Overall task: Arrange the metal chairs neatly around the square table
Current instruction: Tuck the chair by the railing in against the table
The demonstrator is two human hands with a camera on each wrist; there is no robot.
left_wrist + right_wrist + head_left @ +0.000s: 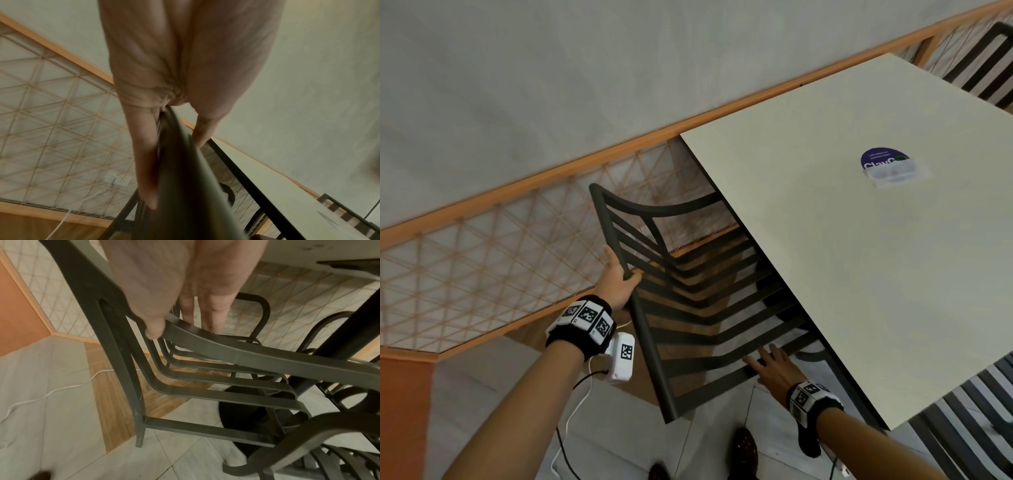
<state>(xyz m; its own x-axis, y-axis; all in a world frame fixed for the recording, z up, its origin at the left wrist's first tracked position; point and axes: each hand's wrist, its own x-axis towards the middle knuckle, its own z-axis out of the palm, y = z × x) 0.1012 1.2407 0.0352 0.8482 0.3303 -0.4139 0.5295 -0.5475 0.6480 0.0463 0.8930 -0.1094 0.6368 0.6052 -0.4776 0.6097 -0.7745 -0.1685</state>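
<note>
Dark metal formed the slatted chair (pixel 688 301), which stood at the near left side of the square table (pixel 876 257), its seat partly under the tabletop. The left hand (pixel 618 279) gripped the chair's back frame, fingers and thumb curled round the bar. The right hand (pixel 774 368) rested on the top rail with fingers straight over the slats. Two more chairs stood near other sides, one (pixel 983 65) far, one (pixel 969 421) near.

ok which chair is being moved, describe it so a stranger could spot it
Start at the square table. The chair is at its left edge, seat half under the top, by the lattice wall. Unlike the other chairs, the left hand grips it.
</note>
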